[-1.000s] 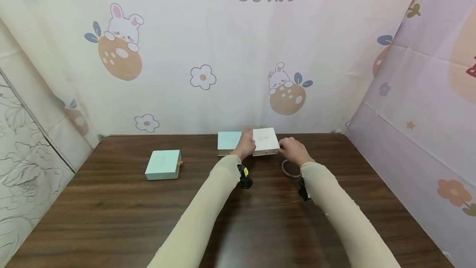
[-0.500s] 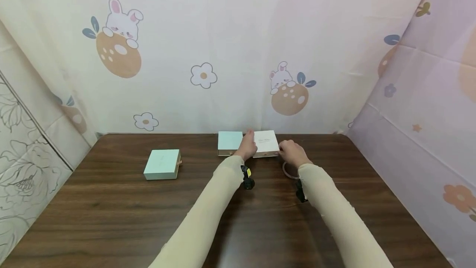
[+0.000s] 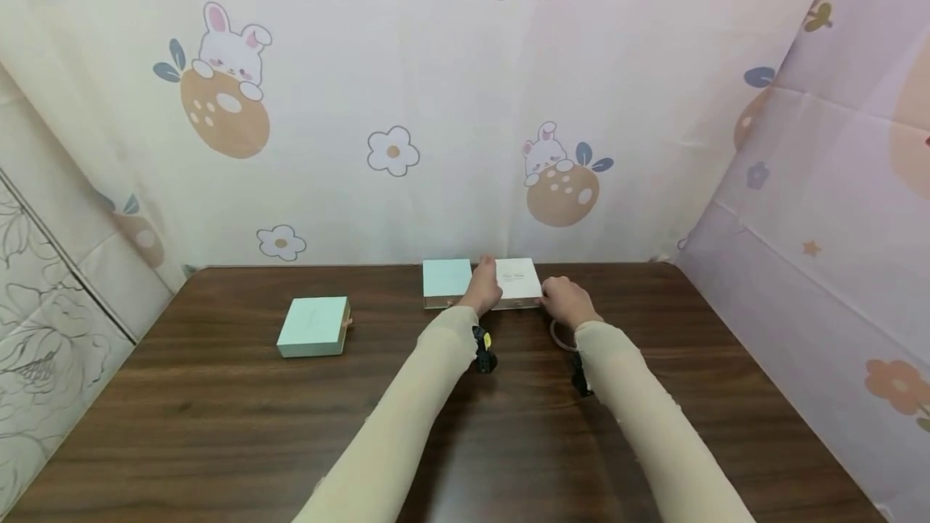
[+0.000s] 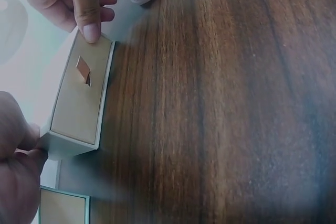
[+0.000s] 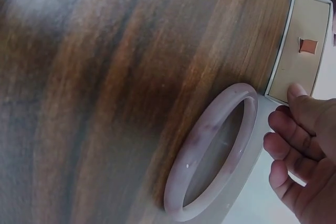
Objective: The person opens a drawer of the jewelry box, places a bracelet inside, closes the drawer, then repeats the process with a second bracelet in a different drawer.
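A white drawer box (image 3: 517,279) lies at the back of the table, its tan drawer front (image 4: 79,103) facing me and flush with the sleeve. A small brown ribbon tab (image 5: 308,46) sticks out of that front. My left hand (image 3: 482,287) grips the box's left end. At the right front corner, my right hand (image 3: 570,303) holds the box, thumb on the drawer front and other fingers curled beside it. Close by that hand lies a pale mauve bangle (image 5: 186,169), partly covered by the right wrist in the head view. A mint drawer box (image 3: 446,277) sits just left of the white one.
Another mint drawer box (image 3: 314,323) stands further left, its ribbon tab pointing right. A printed curtain (image 3: 465,103) hangs right behind the dark wooden table (image 3: 218,426), and a second sheet (image 3: 814,265) hangs along the right side.
The white box has shifted slightly toward me and come into line with the mint box beside it. Both hands stay on it. The head view sways a little.
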The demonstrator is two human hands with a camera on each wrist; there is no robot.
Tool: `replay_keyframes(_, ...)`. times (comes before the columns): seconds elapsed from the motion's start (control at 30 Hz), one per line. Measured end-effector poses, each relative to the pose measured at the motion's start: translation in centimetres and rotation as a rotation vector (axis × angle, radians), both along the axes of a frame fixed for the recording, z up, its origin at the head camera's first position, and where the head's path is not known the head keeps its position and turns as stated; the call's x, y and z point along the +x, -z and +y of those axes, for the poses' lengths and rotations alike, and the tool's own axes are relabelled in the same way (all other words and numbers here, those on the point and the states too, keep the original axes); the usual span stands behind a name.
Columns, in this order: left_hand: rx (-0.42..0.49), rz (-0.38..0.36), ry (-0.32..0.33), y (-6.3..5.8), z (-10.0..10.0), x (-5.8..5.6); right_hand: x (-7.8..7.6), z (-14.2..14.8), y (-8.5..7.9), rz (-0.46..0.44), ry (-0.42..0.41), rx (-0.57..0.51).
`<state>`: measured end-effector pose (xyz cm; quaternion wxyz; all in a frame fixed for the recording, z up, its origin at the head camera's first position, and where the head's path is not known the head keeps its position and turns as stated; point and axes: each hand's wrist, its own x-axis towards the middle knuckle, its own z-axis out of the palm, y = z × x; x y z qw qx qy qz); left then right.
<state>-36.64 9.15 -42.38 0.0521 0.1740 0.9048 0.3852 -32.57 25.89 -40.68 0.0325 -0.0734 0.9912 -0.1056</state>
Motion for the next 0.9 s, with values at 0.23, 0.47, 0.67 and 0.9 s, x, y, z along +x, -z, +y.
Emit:
replay_keyframes(0.23,-0.016,0.005,-0.026,0.12,0.27,0.08,0.01,-0.22,0.24,-0.003,0.013,-0.001)
replay_keyframes(0.47,-0.038,0.001,-0.06,-0.3,0.45,0.3,0.12,-0.66,-0.04,0.0,0.028,-0.001)
replay_keyframes(0.67,-0.062,0.026,-0.069,-0.25,0.51,0.32,0.19,-0.87,-0.15,-0.017,0.058,-0.004)
replay_keyframes(0.9,-0.109,0.088,-0.039,-0.57,0.51,0.63,0.31,-0.59,-0.32,-0.014,0.078,0.018)
